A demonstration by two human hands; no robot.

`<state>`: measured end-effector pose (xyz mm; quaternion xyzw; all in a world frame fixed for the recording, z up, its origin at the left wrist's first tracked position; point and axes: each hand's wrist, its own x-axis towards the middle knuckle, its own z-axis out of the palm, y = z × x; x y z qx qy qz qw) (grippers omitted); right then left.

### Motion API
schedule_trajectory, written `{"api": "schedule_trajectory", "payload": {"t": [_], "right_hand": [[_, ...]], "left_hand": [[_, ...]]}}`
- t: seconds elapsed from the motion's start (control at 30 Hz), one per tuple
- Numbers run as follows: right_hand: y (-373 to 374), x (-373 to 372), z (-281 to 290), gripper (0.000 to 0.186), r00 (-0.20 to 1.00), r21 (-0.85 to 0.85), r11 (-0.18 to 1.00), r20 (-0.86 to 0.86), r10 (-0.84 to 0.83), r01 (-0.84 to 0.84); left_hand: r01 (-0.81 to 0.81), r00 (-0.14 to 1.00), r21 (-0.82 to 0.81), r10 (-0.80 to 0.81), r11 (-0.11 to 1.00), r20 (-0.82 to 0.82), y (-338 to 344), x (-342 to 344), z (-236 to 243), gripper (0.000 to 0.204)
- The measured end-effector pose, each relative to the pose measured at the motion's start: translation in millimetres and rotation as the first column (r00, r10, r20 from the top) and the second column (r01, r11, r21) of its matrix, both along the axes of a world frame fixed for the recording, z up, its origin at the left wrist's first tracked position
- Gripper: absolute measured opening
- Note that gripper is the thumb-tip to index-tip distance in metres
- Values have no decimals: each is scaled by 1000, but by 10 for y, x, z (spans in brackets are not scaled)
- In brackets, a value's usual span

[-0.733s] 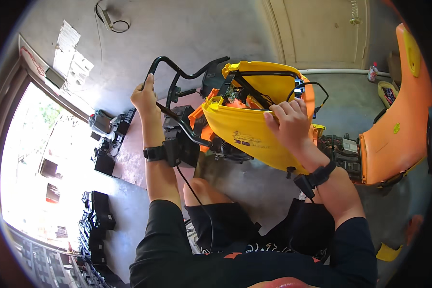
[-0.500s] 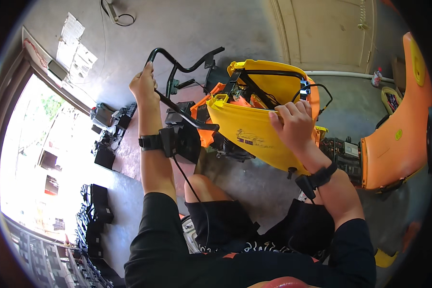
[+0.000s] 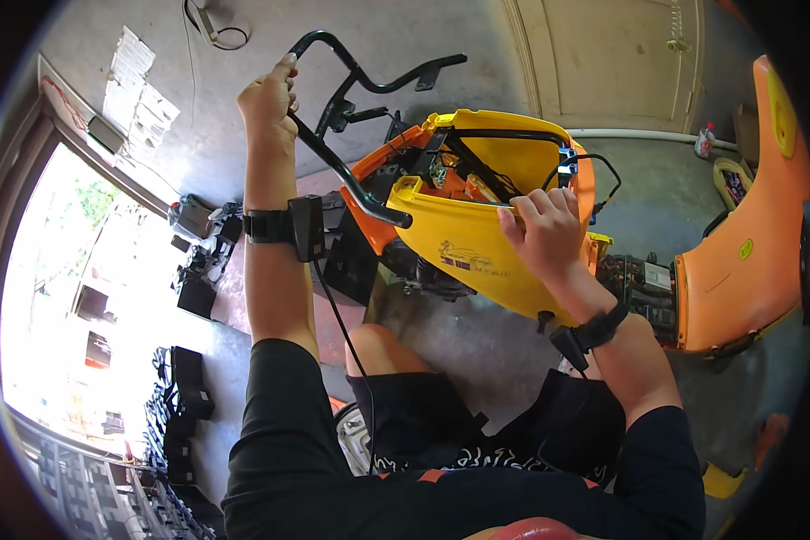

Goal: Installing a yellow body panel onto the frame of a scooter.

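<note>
A black tubular grab rail (image 3: 331,166) is in my left hand (image 3: 268,110), its fingers wrapped round the bent end. The rail slants over the rear of a scooter; its near tip lies in front of the corner of the yellow body panel (image 3: 463,247), and whether they touch I cannot tell. My right hand (image 3: 551,236) has its fingers curled over the panel's upper rim. Inside the panel opening, a black frame tube and wires (image 3: 463,173) show. An orange tail piece (image 3: 362,220) sits below the rail.
The scooter's orange front shield (image 3: 729,283) rises on the right, past exposed parts of the floor section. Behind stand a wall and a beige door (image 3: 607,67). Black boxes (image 3: 189,382) line the left side by a bright doorway. A bottle (image 3: 705,139) stands at the far right.
My left hand has raised the grab rail and swung its far end up and to the right, away from the scooter's tail. The right hand has stayed on the panel rim.
</note>
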<state>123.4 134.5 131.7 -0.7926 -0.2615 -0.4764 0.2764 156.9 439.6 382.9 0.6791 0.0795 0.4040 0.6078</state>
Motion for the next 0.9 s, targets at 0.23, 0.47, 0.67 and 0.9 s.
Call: {"api": "schedule_trajectory", "payload": {"t": [0.23, 0.47, 0.67, 0.9], "right_hand": [[-7, 5, 5, 25, 1000, 9, 1000, -13, 11, -11], [-8, -1, -2, 25, 1000, 15, 1000, -18, 9, -9], [12, -22, 35, 25, 1000, 19, 1000, -15, 10, -10], [9, 4, 23, 24, 1000, 22, 1000, -10, 9, -9]], "left_hand": [[-15, 999, 61, 18, 998, -44, -156, -9, -87, 22], [-54, 998, -57, 51, 997, -48, 54, 92, -403, 23], [-26, 989, -25, 23, 999, -146, 131, 256, -465, 24], [35, 982, -56, -45, 998, -182, 120, 530, -596, 23]]}}
